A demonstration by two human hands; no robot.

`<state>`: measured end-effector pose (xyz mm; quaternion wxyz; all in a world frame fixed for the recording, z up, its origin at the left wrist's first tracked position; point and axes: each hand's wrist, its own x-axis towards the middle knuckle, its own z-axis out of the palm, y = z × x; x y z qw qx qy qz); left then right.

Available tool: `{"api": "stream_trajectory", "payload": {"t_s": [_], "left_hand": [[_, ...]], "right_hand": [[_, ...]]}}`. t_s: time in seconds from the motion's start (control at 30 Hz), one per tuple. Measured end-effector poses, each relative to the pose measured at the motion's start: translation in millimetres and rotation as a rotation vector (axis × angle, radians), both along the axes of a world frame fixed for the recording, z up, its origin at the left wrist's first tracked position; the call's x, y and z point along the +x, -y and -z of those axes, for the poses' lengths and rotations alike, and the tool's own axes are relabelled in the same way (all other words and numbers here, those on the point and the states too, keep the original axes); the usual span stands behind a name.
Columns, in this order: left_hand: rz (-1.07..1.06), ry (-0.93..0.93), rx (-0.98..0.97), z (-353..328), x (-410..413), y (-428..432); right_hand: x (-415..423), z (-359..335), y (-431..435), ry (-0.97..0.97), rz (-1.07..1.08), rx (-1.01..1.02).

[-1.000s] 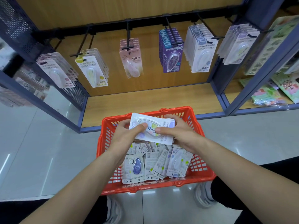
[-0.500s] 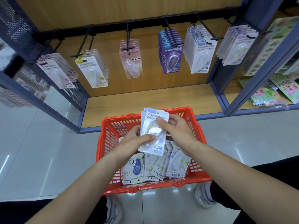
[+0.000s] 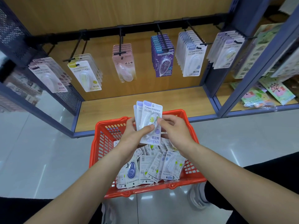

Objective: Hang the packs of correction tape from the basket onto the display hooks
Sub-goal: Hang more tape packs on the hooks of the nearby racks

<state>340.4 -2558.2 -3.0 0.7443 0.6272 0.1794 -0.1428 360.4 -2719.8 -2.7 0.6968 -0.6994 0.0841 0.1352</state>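
Head view: both hands, left (image 3: 131,136) and right (image 3: 175,130), pinch upright packs (image 3: 149,122) above basket (image 3: 97,143); next, probably aligning their holes with a hook (image 3: 195,33).

Held stack (image 3: 149,122): white cards with clear blisters, fanned, upright over the basket's far rim, perhaps four; left hand (image 3: 134,135) grips it, thumb across the front blister; right hand (image 3: 174,131) pinches the right edge. Front card has a lilac header.
Basket (image 3: 97,143): red slatted plastic, on the floor before the shelf.
Loose packs (image 3: 150,167): heaped inside, many face down.
Hooks (image 3: 120,41): black, on one rail, six hanging bunches (image 3: 163,60).
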Motion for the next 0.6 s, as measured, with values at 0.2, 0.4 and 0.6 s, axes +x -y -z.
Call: {"api": "stream_trajectory", "payload": {"t_s": [0.2, 0.4, 0.6], "left_hand": [[0.015, 0.075, 0.016, -10, 9, 17], [0.059, 0.152, 0.042, -20, 20, 27], [0.021, 0.187, 0.025, -38, 33, 39]], "right_hand": [[4, -12, 12, -0.023, 0.098, 0.096], [10, -26, 24, -0.059, 0.172, 0.188], [20, -46, 49, 0.012, 0.237, 0.13]]}}
